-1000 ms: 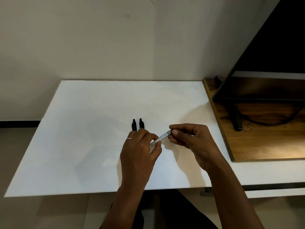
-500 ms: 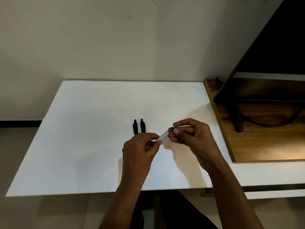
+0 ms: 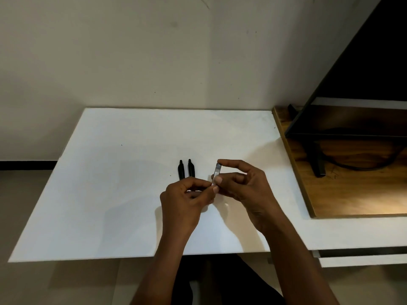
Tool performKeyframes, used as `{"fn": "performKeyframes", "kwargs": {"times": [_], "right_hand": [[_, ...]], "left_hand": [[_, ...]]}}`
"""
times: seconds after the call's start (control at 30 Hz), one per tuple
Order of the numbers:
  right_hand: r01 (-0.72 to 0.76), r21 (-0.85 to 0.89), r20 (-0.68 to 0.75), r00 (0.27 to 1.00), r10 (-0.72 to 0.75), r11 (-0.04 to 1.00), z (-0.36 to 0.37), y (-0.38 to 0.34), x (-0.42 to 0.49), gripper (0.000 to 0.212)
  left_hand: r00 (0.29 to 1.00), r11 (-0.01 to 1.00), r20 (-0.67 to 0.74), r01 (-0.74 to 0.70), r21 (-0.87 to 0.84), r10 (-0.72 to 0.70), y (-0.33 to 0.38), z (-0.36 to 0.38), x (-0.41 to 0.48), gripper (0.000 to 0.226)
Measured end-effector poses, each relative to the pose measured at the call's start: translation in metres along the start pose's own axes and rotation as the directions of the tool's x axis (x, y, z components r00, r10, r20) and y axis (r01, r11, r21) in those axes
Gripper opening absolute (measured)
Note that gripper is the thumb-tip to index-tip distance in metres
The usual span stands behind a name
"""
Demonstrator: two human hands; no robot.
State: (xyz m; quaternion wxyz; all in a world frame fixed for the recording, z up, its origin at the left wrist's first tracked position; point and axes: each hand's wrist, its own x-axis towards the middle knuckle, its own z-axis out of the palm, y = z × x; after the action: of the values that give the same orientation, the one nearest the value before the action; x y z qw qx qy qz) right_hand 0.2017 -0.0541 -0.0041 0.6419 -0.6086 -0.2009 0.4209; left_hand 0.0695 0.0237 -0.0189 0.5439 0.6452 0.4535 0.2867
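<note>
Where the white board [image 3: 110,194] stretches wide to the left, its right edge meets a wooden desk [image 3: 352,194]. Two black pens [image 3: 181,170] lie side by side just behind the left hand [image 3: 185,201]. Both hands are curled and pinch a thin silver stick [image 3: 217,176], nearly upright above the board's middle. The right hand [image 3: 246,186] caps its top.

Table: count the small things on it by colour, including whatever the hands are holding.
Black pieces, lying side by side: 2
Silver strip, pinched by left hand and right hand: 1
Total: 3
</note>
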Motion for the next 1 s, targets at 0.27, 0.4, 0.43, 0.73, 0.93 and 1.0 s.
{"fn": "performKeyframes", "kwargs": {"times": [0.27,0.4,0.43,0.73,0.93,1.0], "right_hand": [[-0.089,-0.184,-0.314,0.949,0.027,0.979,0.006,0.013,0.005,0.027],[-0.111,-0.324,-0.376,0.926,-0.02,0.94,0.007,0.018,0.006,0.011],[-0.108,-0.362,-0.373,0.927,-0.038,0.926,0.009,0.019,0.006,0.01],[-0.085,-0.649,-0.387,0.893,-0.231,0.756,0.029,0.036,0.007,0.009],[-0.094,-0.688,-0.383,0.889,-0.251,0.72,0.027,0.036,0.006,0.011],[-0.091,-0.691,-0.382,0.888,-0.255,0.717,0.027,0.035,0.006,0.011]], "left_hand": [[0.979,0.988,-0.198,-0.008,0.153,0.038,0.0,-0.012,0.005,0.012],[0.948,0.945,-0.317,0.106,0.309,-0.002,-0.005,-0.023,0.009,0.009],[0.947,0.937,-0.321,0.129,0.324,-0.019,-0.005,-0.022,0.008,0.01],[0.955,0.903,-0.281,0.197,0.382,-0.089,-0.006,-0.016,0.004,0.023],[0.955,0.897,-0.277,0.214,0.386,-0.109,-0.005,-0.014,0.003,0.023],[0.953,0.894,-0.283,0.22,0.389,-0.111,-0.004,-0.013,0.003,0.02]]}}
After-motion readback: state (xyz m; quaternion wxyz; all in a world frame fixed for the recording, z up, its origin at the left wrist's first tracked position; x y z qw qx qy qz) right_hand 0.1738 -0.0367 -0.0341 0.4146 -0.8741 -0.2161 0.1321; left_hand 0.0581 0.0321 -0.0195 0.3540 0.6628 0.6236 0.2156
